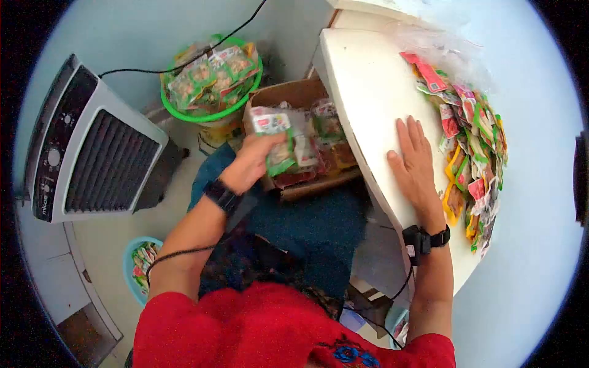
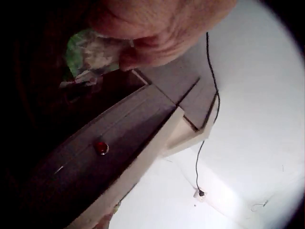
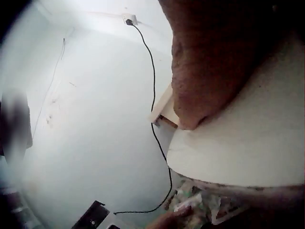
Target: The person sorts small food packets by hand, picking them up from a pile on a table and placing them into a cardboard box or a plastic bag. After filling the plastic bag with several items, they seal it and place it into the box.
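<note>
1. Head view: we see the left hand [image 1: 250,161] with fingers and thumb bent in, gripping a packet [image 1: 281,161] by its near side; its printing is white, red and green, too blurred for us to read.
2. Same view: we place that packet over the cardboard box [image 1: 319,191], which has more packets inside; whether it touches those, we cannot tell.
3. Same view: we see the right hand [image 1: 416,161] palm down on the white table [image 1: 362,67], fingers straight, thumb a little apart, holding nothing. A pile of packets [image 1: 475,159] lies just beside it, with clear plastic bags [image 1: 445,52] at the pile's far end.
4. Same view, around: we note a green-rimmed bucket [image 1: 228,110] full of packets behind the box, an air cooler [image 1: 110,161] at the left of the view, and a blue basin [image 1: 128,270] of packets on the floor.
5. Left wrist view: we get the left hand at the top, dark, with part of the green-edged packet beside it; fingertips are mostly hidden. Below, we see a dark panel with a red knob [image 2: 101,147].
6. Right wrist view: we see the right hand as a dark shape on the white table; its fingers we cannot make out. At the bottom edge, the left hand is near packets; a black cable [image 3: 154,81] runs down from a wall socket [image 3: 129,19].
</note>
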The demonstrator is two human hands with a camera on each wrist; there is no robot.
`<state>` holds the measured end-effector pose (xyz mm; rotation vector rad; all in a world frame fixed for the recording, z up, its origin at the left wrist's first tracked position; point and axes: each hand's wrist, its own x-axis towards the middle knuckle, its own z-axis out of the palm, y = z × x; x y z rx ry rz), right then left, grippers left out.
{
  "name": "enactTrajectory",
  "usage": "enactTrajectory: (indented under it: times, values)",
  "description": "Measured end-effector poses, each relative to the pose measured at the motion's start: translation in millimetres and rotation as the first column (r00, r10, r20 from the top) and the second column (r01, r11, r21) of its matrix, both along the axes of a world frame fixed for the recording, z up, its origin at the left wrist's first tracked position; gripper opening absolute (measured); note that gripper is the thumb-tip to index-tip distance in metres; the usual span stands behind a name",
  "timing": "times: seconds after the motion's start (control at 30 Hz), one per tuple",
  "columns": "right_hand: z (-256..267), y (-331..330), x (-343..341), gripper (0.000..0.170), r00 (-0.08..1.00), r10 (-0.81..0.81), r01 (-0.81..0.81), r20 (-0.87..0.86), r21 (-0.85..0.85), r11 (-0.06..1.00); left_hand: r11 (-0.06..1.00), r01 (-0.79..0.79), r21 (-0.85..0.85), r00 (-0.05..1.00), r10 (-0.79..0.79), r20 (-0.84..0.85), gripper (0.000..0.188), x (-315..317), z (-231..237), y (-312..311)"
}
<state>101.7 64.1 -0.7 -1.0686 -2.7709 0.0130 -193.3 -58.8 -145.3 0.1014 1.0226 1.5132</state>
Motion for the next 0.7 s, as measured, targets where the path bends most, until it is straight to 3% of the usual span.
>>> enactTrajectory:
  times: [0.1,0.13,0.17,0.2,0.3,0.33,0.43,0.5,0.57,0.63,0.7]
  values:
    - [3.5,-0.4,-2.0,0.065,0.998,0.005,-0.009,-0.06,-0.055,0.998,0.996,0.093,0.005,0.967,-0.092,0.239,0.032,5.1,-21.0,35.4]
    - [5.5,-1.6,-4.1,0.065,0.997,0.006,-0.009,-0.074,-0.043,0.999,0.975,0.207,0.076,0.955,-0.185,-0.23,0.036,4.2,-28.5,37.9]
    - [7.0,-2.5,-7.1,0.065,0.997,0.001,-0.005,-0.072,-0.054,0.999,0.936,0.341,0.088,0.731,-0.205,-0.651,0.041,3.2,-35.9,39.6]
    - [9.0,-3.8,-8.6,0.066,0.998,-0.005,0.0,-0.067,-0.065,0.998,0.885,0.464,0.036,0.348,-0.144,-0.926,0.045,4.8,-43.2,42.0]
    - [14.3,-4.7,-11.8,0.067,0.999,-0.026,0.022,-0.045,-0.087,0.996,0.853,0.516,0.08,0.379,-0.143,-0.914,0.06,16.8,-60.8,73.4]
    - [15.0,-6.0,-12.3,0.067,0.999,-0.041,0.037,-0.036,-0.099,0.994,0.862,0.507,0.017,0.392,-0.213,-0.895,0.063,23.0,-77.1,85.3]
    - [17.6,-7.4,-16.8,0.067,0.998,-0.068,0.067,-0.01,-0.118,0.991,0.853,0.519,0.054,0.355,-0.158,-0.921,0.064,41.2,-110.5,111.7]
    - [17.8,-8.2,-17.0,0.067,0.996,-0.083,0.084,0.007,-0.125,0.989,0.802,0.588,0.11,0.627,-0.366,-0.688,0.058,52.8,-120.4,130.2]
    - [17.2,-6.5,-17.4,0.067,0.996,-0.088,0.089,0.014,-0.128,0.988,0.769,0.625,0.132,0.43,-0.199,-0.881,0.05,64.1,-124.5,128.3]
    - [17.3,-5.0,-17.6,0.069,0.997,-0.082,0.082,0.007,-0.143,0.986,0.786,0.596,0.165,0.639,-0.34,-0.69,0.046,83.1,-129.7,134.4]
    - [18.1,-4.8,-17.2,0.069,0.997,-0.077,0.077,0.006,-0.152,0.985,0.777,0.617,0.126,0.652,-0.415,-0.634,0.043,101.4,-135.1,140.8]
